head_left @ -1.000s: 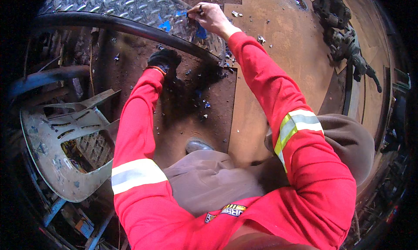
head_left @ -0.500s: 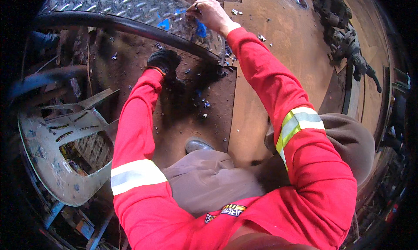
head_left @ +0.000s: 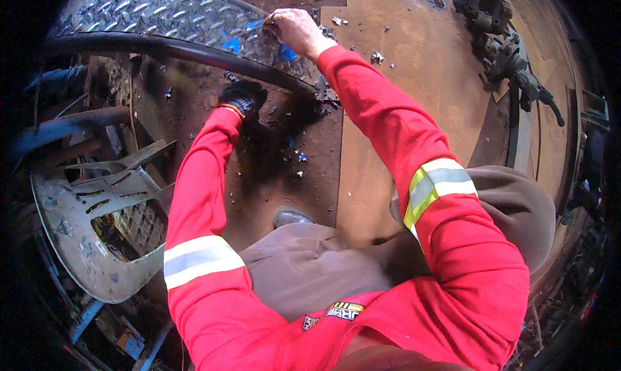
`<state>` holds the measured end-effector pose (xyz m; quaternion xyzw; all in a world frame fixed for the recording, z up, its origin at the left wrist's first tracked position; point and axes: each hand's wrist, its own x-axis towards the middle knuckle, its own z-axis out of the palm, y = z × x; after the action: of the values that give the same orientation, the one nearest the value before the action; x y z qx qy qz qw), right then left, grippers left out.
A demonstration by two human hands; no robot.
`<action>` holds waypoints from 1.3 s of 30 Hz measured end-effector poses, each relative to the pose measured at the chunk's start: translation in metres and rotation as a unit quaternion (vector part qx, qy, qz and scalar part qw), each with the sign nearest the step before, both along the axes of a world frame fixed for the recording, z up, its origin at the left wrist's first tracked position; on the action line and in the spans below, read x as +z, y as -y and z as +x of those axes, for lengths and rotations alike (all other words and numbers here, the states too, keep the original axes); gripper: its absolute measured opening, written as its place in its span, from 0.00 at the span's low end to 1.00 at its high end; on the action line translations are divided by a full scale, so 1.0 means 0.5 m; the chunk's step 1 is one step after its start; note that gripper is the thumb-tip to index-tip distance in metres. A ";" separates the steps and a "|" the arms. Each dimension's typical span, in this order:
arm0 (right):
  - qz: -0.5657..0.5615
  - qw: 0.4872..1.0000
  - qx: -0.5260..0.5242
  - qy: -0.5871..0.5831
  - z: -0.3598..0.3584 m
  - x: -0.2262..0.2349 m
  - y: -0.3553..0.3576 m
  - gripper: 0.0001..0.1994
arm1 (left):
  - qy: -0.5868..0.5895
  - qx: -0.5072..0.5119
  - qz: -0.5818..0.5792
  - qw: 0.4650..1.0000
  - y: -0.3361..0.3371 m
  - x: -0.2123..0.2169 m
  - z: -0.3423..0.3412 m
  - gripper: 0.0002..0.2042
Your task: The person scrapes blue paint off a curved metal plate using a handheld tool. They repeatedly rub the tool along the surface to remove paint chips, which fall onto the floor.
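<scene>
A silvery tread-patterned metal plate [head_left: 149, 15] rises at the upper left, edged by a thick black tube [head_left: 174, 49]. Patches of blue film [head_left: 231, 45] cling to its right end. My bare right hand [head_left: 294, 32] is at that end, its fingertips pinched together against the plate's surface. What lies between those fingertips is too small to make out. Below the tube, my left hand [head_left: 244, 98], in a black glove, is closed with the knuckles up. Its fingers are mostly hidden in shadow, and I cannot make out what they hold.
A dirty pale plastic chair [head_left: 116, 280] lies tipped at left among metal pipes [head_left: 77, 125]. Scraps [head_left: 377, 58] litter the brown floor and the rust-coloured sheet [head_left: 414, 99]. Greasy dark machine parts [head_left: 508, 57] stand at the upper right. My shoe [head_left: 291, 217] shows below.
The whole view has shifted slightly, moving the plate and floor leftward in the picture. My right hand has slid a little left along the plate; my left hand remains below the tube.
</scene>
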<state>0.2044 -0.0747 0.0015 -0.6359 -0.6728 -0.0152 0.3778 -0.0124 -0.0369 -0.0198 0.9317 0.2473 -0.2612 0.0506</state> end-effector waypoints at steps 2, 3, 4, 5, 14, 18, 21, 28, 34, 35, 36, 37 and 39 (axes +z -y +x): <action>0.000 1.000 -0.003 0.016 0.001 0.001 -0.001 0.08 | -0.009 -0.026 0.007 1.000 -0.004 -0.010 0.002 0.19; 0.002 1.000 -0.005 0.018 -0.005 0.002 -0.002 0.09 | -0.009 -0.027 0.012 1.000 0.003 -0.005 -0.006 0.19; 0.004 1.000 -0.007 0.021 -0.013 0.003 -0.004 0.09 | -0.010 -0.028 0.015 0.999 0.007 0.001 -0.010 0.19; 0.006 1.000 -0.009 0.023 -0.019 0.005 -0.007 0.09 | 0.000 -0.021 0.020 1.000 0.009 0.007 -0.018 0.19; -0.002 0.989 0.017 -0.145 -0.002 -0.004 -0.005 0.07 | 0.202 0.052 0.029 0.977 0.015 -0.026 -0.014 0.19; -0.016 0.986 0.028 -0.164 0.005 -0.002 -0.006 0.11 | 0.212 0.245 -0.250 0.912 -0.030 -0.031 -0.013 0.29; 0.000 0.988 0.021 -0.153 0.004 -0.009 -0.011 0.12 | 0.223 0.256 -0.398 0.852 -0.021 -0.001 -0.002 0.27; 0.001 0.983 -0.001 -0.181 0.002 -0.017 -0.016 0.12 | 0.317 0.372 -0.401 0.775 -0.004 -0.002 0.007 0.19; 0.016 0.984 -0.015 -0.179 -0.008 -0.006 -0.009 0.08 | 0.338 0.441 -0.426 0.714 0.005 -0.007 0.010 0.18; 0.015 0.984 -0.019 -0.179 -0.008 -0.005 -0.008 0.07 | 0.338 0.446 -0.427 0.710 0.008 -0.008 0.011 0.18; 0.015 0.984 -0.022 -0.178 -0.008 -0.007 -0.008 0.07 | 0.341 0.451 -0.429 0.704 0.009 -0.007 0.011 0.18; 0.014 0.984 -0.024 -0.178 -0.008 -0.008 -0.009 0.07 | 0.342 0.456 -0.431 0.700 0.010 -0.007 0.011 0.18; 0.017 0.986 -0.039 -0.160 -0.013 -0.011 -0.012 0.07 | 0.345 0.463 -0.433 0.692 0.011 -0.005 0.012 0.18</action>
<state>0.1979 -0.0689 -0.0041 -0.6495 -0.5779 0.0609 0.4905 -0.0064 -0.0422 -0.0226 0.5981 0.4723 0.0570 0.6450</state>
